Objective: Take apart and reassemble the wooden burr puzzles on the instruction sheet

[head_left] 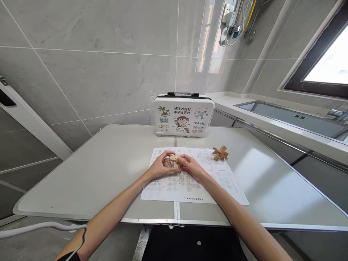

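Note:
My left hand (161, 166) and my right hand (191, 166) meet over a printed instruction sheet (217, 181) on the grey folding table (95, 170). Both pinch a small wooden puzzle piece set (174, 159) between their fingertips; the fingers are curled round it. A second wooden puzzle (220, 153), an assembled cross-shaped burr, lies on the sheet's far right corner, a hand's width from my right hand.
A white case with cartoon print and a black handle (183, 115) stands upright at the table's far edge against the tiled wall. A countertop with a sink (293, 117) runs along the right under a window. A white cable (40, 227) crosses near my left forearm.

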The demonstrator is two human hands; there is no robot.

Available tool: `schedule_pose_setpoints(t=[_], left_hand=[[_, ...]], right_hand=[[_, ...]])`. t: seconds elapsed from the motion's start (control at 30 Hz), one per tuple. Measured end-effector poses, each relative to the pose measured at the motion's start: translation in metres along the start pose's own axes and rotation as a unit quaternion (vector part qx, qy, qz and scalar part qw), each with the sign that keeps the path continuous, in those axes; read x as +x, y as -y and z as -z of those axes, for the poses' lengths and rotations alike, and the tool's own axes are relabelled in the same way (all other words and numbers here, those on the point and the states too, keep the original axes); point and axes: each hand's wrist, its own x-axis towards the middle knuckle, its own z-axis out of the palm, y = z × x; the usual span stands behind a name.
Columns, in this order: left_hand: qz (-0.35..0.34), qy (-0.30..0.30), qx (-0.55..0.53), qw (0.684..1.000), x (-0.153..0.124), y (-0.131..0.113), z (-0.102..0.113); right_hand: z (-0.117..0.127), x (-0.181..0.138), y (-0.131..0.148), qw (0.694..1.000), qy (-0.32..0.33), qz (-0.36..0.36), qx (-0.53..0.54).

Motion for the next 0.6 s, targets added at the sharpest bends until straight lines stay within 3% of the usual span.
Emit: schedule_pose_setpoints(t=[0.23,0.6], left_hand=[[-0.003,0.014,0.029,0.999,-0.003,-0.007,-0.001],[0.01,-0.016,-0.076,0.997,0.003,0.004,0.001]], right_hand=[[0.0,0.0,-0.002,0.998,0.006,0.015,-0.053],[-0.001,0.001,-0.008,0.987,0.002,0.078,-0.14]])
